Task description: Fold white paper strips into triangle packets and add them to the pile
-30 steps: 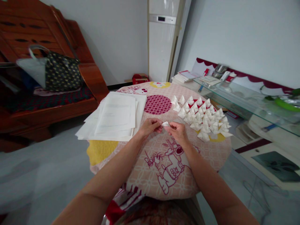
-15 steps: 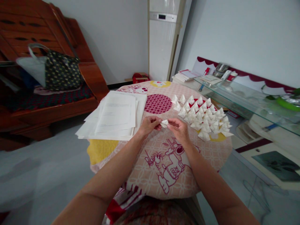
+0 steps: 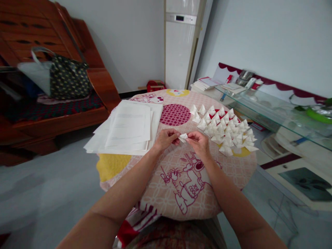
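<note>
The person's left hand [image 3: 167, 139] and right hand [image 3: 199, 142] met over the middle of the cloth-covered table [image 3: 160, 202], with a small folded piece of white paper [image 3: 183, 137] between them. The left thumb and fingers pinched the end toward the table's left side, and the right thumb and fingers pinched the opposite end. Whether either hand rested on the table could not be told.

On the table's left side lay a stack of white sheets [image 3: 128, 126], its corner jutting past the edge. On the table's right side stood many pointed paper pieces [image 3: 215, 129], crowded close in rows, some touching.

Left of the table was a wooden bench [image 3: 101, 86] with a dark patterned bag [image 3: 68, 79] on it. Beyond the table's far edge rose a tall white cabinet [image 3: 179, 52], and to the table's right ran a glass shelf [image 3: 275, 112].
</note>
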Demonstrator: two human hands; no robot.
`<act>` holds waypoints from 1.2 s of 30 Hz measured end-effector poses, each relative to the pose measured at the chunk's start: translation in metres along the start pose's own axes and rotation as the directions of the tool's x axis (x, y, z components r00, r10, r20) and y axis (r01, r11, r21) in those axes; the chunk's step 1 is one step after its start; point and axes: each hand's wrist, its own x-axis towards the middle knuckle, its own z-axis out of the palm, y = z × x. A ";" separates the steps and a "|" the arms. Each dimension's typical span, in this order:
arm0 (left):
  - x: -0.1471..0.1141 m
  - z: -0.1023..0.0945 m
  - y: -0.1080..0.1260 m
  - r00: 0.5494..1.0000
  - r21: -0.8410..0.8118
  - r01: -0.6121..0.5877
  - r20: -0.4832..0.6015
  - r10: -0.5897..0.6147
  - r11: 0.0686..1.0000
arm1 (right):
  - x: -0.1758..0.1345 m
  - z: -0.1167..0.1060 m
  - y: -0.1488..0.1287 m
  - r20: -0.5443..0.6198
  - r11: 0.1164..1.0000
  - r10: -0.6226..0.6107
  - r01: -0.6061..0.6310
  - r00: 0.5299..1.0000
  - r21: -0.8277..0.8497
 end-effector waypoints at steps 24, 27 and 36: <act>-0.007 0.005 0.000 0.937 0.593 -0.317 0.076 0.341 0.740 | 0.001 0.000 0.003 0.120 0.961 -0.205 0.223 0.971 -0.161; -0.005 0.004 0.000 0.933 0.572 -0.328 0.069 0.354 0.752 | 0.001 0.000 0.006 0.096 0.953 -0.244 0.257 0.965 -0.162; 0.002 -0.001 -0.006 0.947 0.301 -0.303 -0.016 0.322 0.904 | 0.001 0.000 0.007 0.041 0.964 -0.241 0.244 0.970 -0.102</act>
